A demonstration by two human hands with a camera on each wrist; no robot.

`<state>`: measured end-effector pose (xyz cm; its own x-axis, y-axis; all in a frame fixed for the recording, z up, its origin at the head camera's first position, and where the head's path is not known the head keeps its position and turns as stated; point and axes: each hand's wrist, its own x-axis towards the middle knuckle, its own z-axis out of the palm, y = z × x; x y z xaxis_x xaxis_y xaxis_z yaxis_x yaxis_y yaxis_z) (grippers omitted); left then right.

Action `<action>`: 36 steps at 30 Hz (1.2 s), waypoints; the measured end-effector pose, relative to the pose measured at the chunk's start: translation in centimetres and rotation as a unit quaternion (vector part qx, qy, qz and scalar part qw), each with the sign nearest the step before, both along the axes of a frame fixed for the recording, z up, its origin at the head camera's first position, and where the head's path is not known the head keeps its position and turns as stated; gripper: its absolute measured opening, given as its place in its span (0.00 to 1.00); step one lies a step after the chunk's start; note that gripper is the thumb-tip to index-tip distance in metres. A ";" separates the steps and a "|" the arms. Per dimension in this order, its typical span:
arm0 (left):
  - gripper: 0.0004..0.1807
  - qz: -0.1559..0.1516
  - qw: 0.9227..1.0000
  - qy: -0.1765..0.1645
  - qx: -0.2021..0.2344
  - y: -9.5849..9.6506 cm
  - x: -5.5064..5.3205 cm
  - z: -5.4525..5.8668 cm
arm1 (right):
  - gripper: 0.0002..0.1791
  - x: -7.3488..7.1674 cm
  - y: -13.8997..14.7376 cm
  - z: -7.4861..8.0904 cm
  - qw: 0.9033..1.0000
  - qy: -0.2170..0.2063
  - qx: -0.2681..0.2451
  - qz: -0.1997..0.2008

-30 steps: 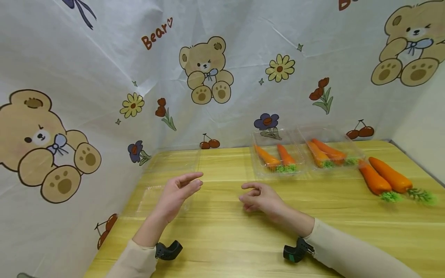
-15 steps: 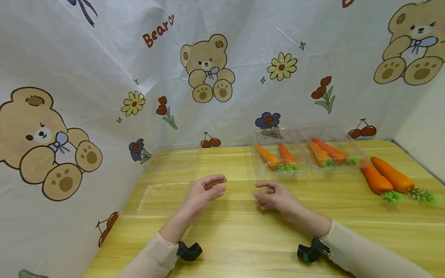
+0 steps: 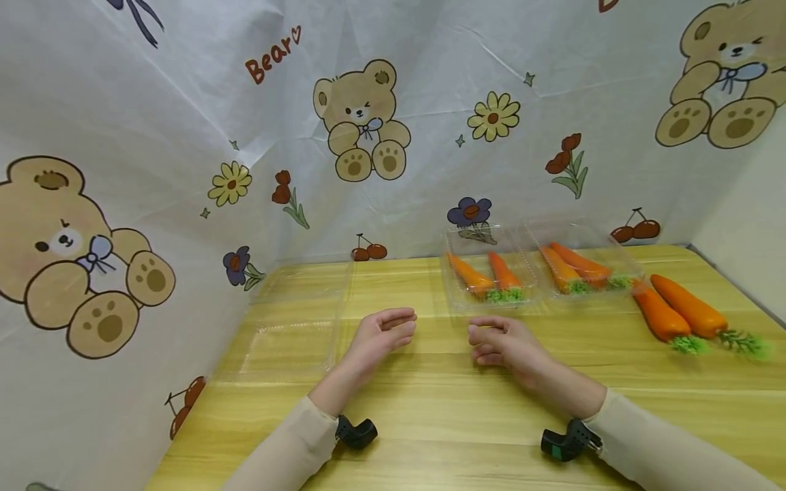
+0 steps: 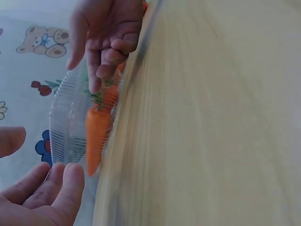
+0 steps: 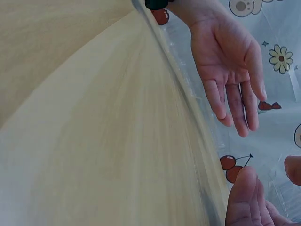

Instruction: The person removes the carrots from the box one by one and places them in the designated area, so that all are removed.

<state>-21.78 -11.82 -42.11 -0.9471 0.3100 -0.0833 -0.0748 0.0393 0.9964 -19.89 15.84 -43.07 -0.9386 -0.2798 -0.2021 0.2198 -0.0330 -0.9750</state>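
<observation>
I've L hand (image 3: 379, 337) & R hand (image 3: 511, 346) over the table (image 3: 436, 436), fingers relaxed, gripping nothing. L forearm (image 3: 338, 389)'s nr see-thru box (image 3: 285, 348); careless sweep cd knock it. Farther, R side: loose carrots (image 3: 689, 305), cd roll if bumped. Farthest, by wall sheet (image 3: 424, 198): 2 carrot boxes (image 3: 459, 293), thin-looking, might buckle if squeezed.

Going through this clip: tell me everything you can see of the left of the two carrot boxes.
The left carrot box is see-through and colourless, apparently thin plastic, with ridged walls. Inside lie two orange carrots, slim ends toward the patterned cloth and green tops toward the person. It rests at the back of the wood-look table, beside the right carrot box; whether they touch is unclear, as is whether its lid is shut. Neither the left hand nor the right hand appears to touch it.
</observation>
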 end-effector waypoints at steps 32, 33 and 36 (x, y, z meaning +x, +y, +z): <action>0.21 0.048 0.997 -0.065 -0.007 5.8 -5.4 -1.1 | 0.13 -2.0 1.8 0.3 0.981 -0.094 -0.167 -0.040; 0.21 0.049 0.997 -0.066 -0.006 5.9 -5.6 -1.1 | 0.13 -2.0 1.8 0.3 0.980 -0.094 -0.169 -0.040; 0.20 0.053 0.996 -0.071 -0.002 6.3 -6.0 -1.0 | 0.13 -2.1 1.7 0.3 0.980 -0.098 -0.169 -0.044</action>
